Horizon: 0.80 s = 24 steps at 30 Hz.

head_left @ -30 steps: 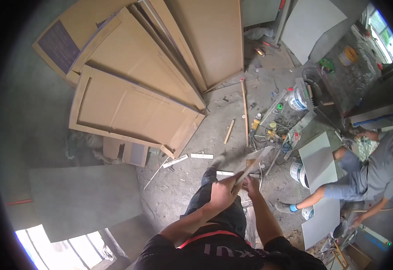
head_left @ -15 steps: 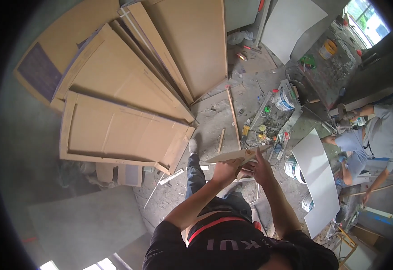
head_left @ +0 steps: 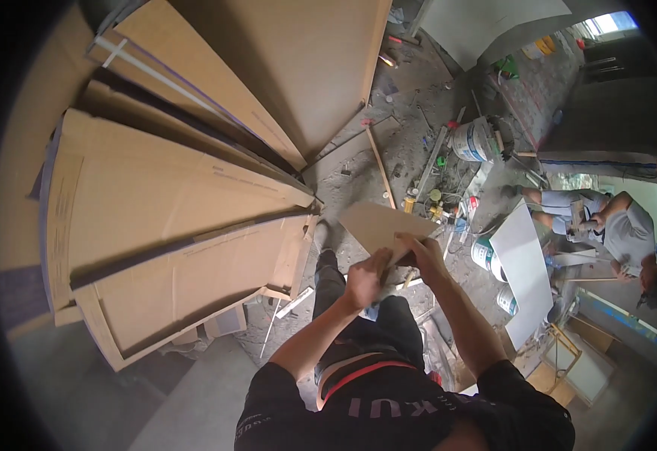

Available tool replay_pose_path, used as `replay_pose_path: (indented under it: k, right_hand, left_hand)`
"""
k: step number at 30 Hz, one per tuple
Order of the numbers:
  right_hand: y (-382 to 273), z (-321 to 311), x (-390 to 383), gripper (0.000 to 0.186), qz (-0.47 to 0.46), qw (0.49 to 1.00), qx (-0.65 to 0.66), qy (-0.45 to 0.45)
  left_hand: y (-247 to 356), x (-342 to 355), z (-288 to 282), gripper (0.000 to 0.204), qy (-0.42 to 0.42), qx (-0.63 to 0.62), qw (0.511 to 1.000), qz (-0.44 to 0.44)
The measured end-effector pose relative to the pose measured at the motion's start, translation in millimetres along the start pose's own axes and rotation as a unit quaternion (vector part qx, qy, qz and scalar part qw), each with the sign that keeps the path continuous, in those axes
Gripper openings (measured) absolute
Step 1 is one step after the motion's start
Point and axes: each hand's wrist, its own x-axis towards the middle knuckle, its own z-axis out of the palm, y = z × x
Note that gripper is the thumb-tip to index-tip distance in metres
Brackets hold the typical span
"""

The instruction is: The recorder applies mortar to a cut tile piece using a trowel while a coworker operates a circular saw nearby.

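Note:
A thin, flat, beige board piece (head_left: pixel 385 225) with straight edges is held up in front of my waist. My left hand (head_left: pixel 367 282) is closed on its near edge, slightly blurred. Just to the right, my right hand (head_left: pixel 423 259) grips the near right part of the board, with fingers bent around the edge. The hands are close together, and what lies between their fingers is partly hidden. Below the board, my legs and one shoe show above the dusty floor.
Large cardboard-wrapped panels (head_left: pixel 186 180) lean at the left. Ahead lie a wooden strip (head_left: pixel 380 167), scattered tools and a white bucket (head_left: pixel 470 141). On the right, a white sheet (head_left: pixel 522 274) rests by more buckets (head_left: pixel 483 252). Beyond it, a co-worker (head_left: pixel 629 229) handles something I cannot make out.
The board has tilted, so its broad face now shows instead of a narrow slant. My hands still hold it. The view has shifted, and the co-worker's arms and posture have changed.

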Motion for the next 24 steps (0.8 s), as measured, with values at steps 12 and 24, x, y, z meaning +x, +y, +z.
replay_pose_path:
  k: [12, 24]
  right_hand:
    - [-0.8, 118.6, 185.2, 0.034, -0.026, 0.996, 0.082, -0.003]
    - [-49.0, 214.5, 303.5, 0.044, -0.154, 0.906, -0.380, 0.106]
  left_hand:
    - [-155.6, 84.7, -45.3, 0.049, 0.054, 0.033, 0.997, -0.043]
    - [-267.5, 175.2, -78.1, 0.031, 0.066, 0.001, 0.993, -0.097]
